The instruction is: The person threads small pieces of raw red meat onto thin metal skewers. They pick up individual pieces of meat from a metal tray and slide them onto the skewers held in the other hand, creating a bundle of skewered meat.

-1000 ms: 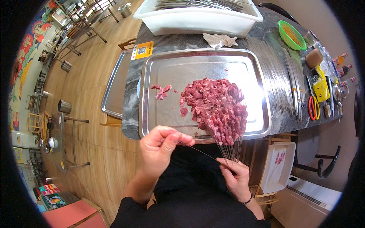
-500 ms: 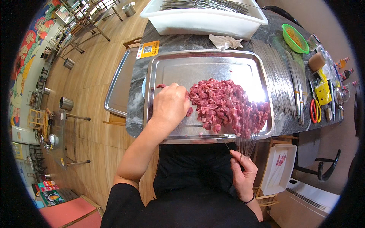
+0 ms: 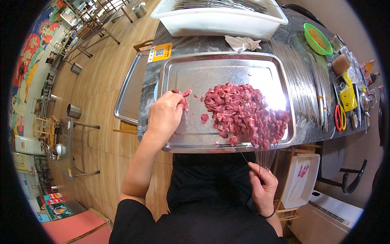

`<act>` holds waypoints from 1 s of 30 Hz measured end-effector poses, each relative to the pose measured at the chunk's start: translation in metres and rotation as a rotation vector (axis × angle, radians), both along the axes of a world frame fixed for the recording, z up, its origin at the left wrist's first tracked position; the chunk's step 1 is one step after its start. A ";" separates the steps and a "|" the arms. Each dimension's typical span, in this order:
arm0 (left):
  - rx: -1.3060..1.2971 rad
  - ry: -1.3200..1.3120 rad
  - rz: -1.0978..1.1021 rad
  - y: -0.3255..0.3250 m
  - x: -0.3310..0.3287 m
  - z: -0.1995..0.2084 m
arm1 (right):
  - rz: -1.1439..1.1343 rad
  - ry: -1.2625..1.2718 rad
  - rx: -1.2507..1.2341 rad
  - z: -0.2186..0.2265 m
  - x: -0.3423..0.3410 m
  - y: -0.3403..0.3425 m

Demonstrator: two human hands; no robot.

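Note:
A heap of small red meat pieces (image 3: 235,110) lies in a shallow metal tray (image 3: 183,142). At the tray's left side, my left hand (image 3: 164,116) is closed on some meat pieces (image 3: 185,96), which stick out past its fingers. Below the tray's near edge, my right hand (image 3: 263,185) pinches a bundle of thin metal skewers (image 3: 266,156). Their far ends reach up over the right part of the heap, and one skewer (image 3: 242,155) slants off to the left. A few loose meat bits (image 3: 204,118) lie between my left hand and the heap.
A white tub (image 3: 219,26) of skewers stands behind the tray. Loose skewers (image 3: 294,77) lie to the right, near scissors (image 3: 339,118) and a green basket (image 3: 317,39). A white bin (image 3: 300,187) holding some skewered meat sits lower right; another metal tray (image 3: 132,89) is at left.
My left hand has moved left and slightly down, away from the heap, and meat now shows at its fingers. My right hand stays nearly in place with the skewers; one skewer's tip stands further apart.

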State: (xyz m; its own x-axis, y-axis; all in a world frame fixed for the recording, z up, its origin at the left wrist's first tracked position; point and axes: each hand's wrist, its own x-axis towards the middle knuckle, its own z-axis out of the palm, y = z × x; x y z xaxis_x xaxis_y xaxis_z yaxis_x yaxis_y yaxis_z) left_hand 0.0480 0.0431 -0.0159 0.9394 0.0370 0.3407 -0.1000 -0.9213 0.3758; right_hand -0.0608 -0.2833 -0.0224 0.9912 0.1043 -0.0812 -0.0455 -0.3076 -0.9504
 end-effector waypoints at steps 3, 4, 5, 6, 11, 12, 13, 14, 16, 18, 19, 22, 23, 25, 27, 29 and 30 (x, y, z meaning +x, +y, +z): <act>0.042 -0.044 0.031 0.002 0.001 0.008 | -0.012 0.002 -0.022 -0.001 -0.001 -0.001; 0.036 -0.060 0.022 -0.001 0.003 0.015 | -0.020 0.001 -0.036 -0.001 -0.001 -0.001; 0.030 -0.076 0.012 -0.009 0.008 0.023 | -0.030 0.001 -0.028 -0.002 -0.001 -0.001; 0.024 -0.095 0.008 -0.015 0.012 0.029 | -0.032 -0.002 -0.021 -0.001 0.000 -0.001; 0.032 0.025 -0.144 -0.038 0.043 0.018 | -0.028 -0.014 -0.032 0.001 -0.001 -0.003; 0.056 0.075 -0.147 -0.042 0.046 0.017 | -0.028 -0.024 -0.021 -0.001 -0.001 -0.003; 0.080 0.124 -0.148 -0.044 0.048 0.014 | -0.025 -0.036 -0.014 -0.002 -0.001 -0.003; 0.089 0.074 -0.128 -0.042 0.049 0.010 | -0.023 -0.049 -0.008 -0.001 -0.001 -0.003; -0.061 0.086 -0.142 -0.036 0.044 0.011 | -0.020 -0.061 0.005 -0.001 0.000 -0.001; -0.472 0.194 -0.090 -0.032 0.033 0.017 | -0.015 -0.051 0.025 0.001 0.002 0.001; -0.801 0.298 -0.032 -0.036 0.026 0.023 | -0.019 -0.048 0.041 0.000 0.001 0.002; -1.436 0.363 -0.053 -0.046 0.001 0.023 | -0.005 -0.054 0.061 0.000 0.004 0.007; -1.592 0.340 -0.099 -0.050 -0.006 0.020 | 0.009 -0.054 0.046 0.001 0.007 0.009; -1.726 0.320 -0.146 -0.062 -0.018 0.016 | 0.048 -0.042 -0.051 0.006 0.012 0.011; -1.758 0.276 -0.166 -0.066 -0.023 0.016 | 0.027 -0.032 -0.038 0.006 0.011 0.013; -1.702 0.234 -0.154 -0.068 -0.025 0.015 | 0.000 -0.080 -0.014 0.003 0.008 0.012; -1.675 0.213 -0.148 -0.069 -0.026 0.014 | 0.007 -0.078 -0.013 0.004 0.008 0.012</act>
State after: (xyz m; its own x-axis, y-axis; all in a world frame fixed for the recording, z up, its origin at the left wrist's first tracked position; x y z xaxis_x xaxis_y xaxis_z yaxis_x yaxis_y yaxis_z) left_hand 0.0217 -0.0258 -0.0021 0.9883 0.1131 -0.1019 0.0348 0.4842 0.8743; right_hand -0.0526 -0.2716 -0.0184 0.9939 0.1103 -0.0050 0.0308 -0.3203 -0.9468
